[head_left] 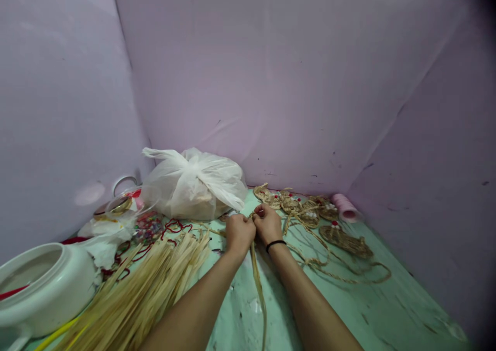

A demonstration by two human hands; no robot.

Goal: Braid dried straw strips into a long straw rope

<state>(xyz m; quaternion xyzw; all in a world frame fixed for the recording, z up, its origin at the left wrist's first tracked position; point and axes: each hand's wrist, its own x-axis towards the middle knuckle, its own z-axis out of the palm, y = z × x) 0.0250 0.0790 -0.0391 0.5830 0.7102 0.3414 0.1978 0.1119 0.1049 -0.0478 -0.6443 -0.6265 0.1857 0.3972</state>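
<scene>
Both hands meet near the middle of the green surface. My left hand (239, 233) is closed, its fingertips pinching a dry straw-like fibre strip (257, 284) whose loose tail hangs down between my forearms. Against it, my right hand (268, 226) is closed too, thumb and finger pinched on the same fibre; a black band circles that wrist. From near the right hand a braided fibre cord (329, 253) trails rightward in loops. The exact spot where the fingers grip is partly hidden by the knuckles.
Loose fibre strips (155, 273) lie at left beside a white pot (42, 284). A tied plastic bag (194, 186) stands behind. Red yarn (174, 229) is near it. Woven pieces with beads (294, 204), a woven sole-shaped piece (346, 241) and a pink thread spool (346, 208) lie right. Walls enclose the back.
</scene>
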